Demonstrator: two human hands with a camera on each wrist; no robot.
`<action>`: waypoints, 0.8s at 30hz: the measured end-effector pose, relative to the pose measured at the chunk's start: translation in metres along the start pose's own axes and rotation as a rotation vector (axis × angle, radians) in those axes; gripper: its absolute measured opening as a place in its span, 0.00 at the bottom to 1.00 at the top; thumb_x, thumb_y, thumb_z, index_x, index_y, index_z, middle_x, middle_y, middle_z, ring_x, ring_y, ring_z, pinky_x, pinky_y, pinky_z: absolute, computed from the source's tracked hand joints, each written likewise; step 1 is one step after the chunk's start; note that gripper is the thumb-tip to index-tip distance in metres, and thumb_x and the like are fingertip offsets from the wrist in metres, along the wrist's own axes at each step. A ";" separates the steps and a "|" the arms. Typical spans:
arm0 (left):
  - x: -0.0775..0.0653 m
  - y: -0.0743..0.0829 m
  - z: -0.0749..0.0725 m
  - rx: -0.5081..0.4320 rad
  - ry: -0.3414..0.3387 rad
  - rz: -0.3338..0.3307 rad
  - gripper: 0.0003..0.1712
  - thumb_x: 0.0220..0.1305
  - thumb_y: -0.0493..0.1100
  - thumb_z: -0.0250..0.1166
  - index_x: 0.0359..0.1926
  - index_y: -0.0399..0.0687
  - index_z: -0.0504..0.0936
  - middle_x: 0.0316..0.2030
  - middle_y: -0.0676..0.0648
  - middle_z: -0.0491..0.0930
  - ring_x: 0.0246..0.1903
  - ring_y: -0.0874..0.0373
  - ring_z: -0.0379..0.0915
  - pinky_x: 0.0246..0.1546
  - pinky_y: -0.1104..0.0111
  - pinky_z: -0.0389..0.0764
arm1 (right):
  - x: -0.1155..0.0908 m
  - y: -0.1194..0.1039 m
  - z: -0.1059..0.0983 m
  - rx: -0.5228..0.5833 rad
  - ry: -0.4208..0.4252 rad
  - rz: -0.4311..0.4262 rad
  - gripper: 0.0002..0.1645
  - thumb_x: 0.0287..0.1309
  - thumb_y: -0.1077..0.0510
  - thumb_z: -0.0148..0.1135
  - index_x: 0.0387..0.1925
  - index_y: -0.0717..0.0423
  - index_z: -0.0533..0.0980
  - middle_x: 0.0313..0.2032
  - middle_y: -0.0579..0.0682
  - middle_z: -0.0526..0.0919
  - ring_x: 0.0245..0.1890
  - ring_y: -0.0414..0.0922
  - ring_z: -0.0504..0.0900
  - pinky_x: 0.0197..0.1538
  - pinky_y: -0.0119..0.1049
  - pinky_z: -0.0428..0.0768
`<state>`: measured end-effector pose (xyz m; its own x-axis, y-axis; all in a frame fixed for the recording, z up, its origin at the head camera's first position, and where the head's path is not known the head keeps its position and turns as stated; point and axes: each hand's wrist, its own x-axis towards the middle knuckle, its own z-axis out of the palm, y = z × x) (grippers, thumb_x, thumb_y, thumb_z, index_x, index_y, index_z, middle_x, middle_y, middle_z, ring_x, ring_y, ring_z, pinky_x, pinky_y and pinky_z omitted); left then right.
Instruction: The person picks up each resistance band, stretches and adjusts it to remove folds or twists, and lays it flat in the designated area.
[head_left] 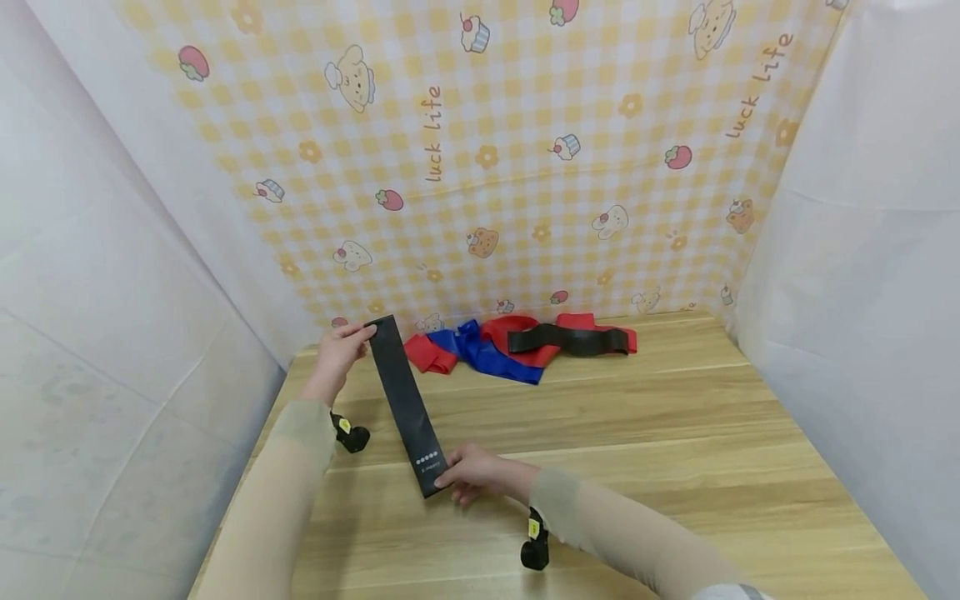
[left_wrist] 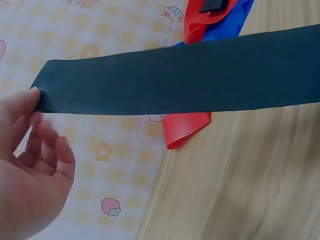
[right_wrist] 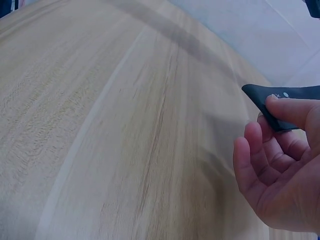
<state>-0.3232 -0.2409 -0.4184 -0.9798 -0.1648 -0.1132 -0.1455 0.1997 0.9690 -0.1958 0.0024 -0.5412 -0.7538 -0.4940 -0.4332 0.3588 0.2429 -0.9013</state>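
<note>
A flat black resistance band (head_left: 407,400) is stretched out straight between my two hands, above the wooden table. My left hand (head_left: 339,354) pinches its far end between thumb and fingers; in the left wrist view the band (left_wrist: 175,82) runs off to the right from the thumb. With thumb on top, my right hand (head_left: 480,473) pinches the near end, close to a row of pale dots and small print. In the right wrist view a corner of the band (right_wrist: 260,95) sticks out past the thumb, and the other fingers curl loosely below.
Against the back wall lies a loose row of bands: a red one (head_left: 431,356), a blue one (head_left: 495,361) and another black one (head_left: 570,339) over red. A checked cloth (head_left: 450,208) hangs behind, and white sheets (head_left: 847,250) stand at both sides of the table (head_left: 675,450).
</note>
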 end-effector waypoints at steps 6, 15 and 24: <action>-0.002 0.003 -0.004 0.027 -0.023 0.044 0.26 0.66 0.46 0.64 0.59 0.32 0.75 0.19 0.55 0.75 0.17 0.64 0.65 0.24 0.73 0.69 | 0.003 0.002 0.007 -0.022 0.017 -0.006 0.11 0.52 0.64 0.69 0.24 0.57 0.73 0.17 0.50 0.75 0.13 0.40 0.73 0.16 0.30 0.75; 0.001 0.002 -0.005 -0.028 -0.053 0.007 0.33 0.69 0.43 0.61 0.67 0.29 0.63 0.31 0.48 0.85 0.28 0.61 0.83 0.32 0.71 0.83 | 0.006 -0.002 0.022 -0.046 0.005 -0.008 0.06 0.54 0.63 0.68 0.27 0.58 0.77 0.19 0.52 0.76 0.13 0.40 0.73 0.17 0.32 0.76; -0.003 -0.002 0.000 -0.013 -0.062 0.026 0.28 0.70 0.39 0.60 0.64 0.26 0.66 0.41 0.38 0.83 0.30 0.62 0.83 0.36 0.70 0.83 | 0.010 0.000 0.044 -0.009 0.023 -0.021 0.05 0.53 0.66 0.67 0.30 0.59 0.77 0.17 0.51 0.75 0.11 0.40 0.73 0.15 0.30 0.74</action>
<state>-0.3199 -0.2403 -0.4197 -0.9899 -0.0992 -0.1014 -0.1189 0.1904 0.9745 -0.1789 -0.0387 -0.5457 -0.7739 -0.4795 -0.4136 0.3378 0.2398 -0.9101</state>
